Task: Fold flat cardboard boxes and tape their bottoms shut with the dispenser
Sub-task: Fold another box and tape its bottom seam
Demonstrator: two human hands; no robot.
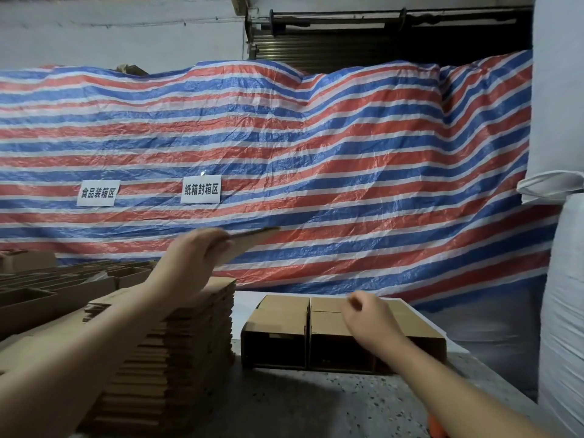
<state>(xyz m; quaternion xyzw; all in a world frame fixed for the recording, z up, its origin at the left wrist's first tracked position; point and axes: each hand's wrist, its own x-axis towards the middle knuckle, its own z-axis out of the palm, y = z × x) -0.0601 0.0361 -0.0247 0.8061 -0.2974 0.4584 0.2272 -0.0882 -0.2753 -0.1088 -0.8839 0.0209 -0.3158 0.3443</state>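
A flat box (249, 240) is held above the stack (177, 336), pinched in the left hand (192, 257). Right of the stack sit two folded boxes (316, 333); over them hovers the right hand (369, 317), fingers loosely curled, holding nothing.

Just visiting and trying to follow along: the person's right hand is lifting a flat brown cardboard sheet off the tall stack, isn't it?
Not quite: the head view shows the left hand lifting the flat brown cardboard sheet off the tall stack. The right hand holds nothing.
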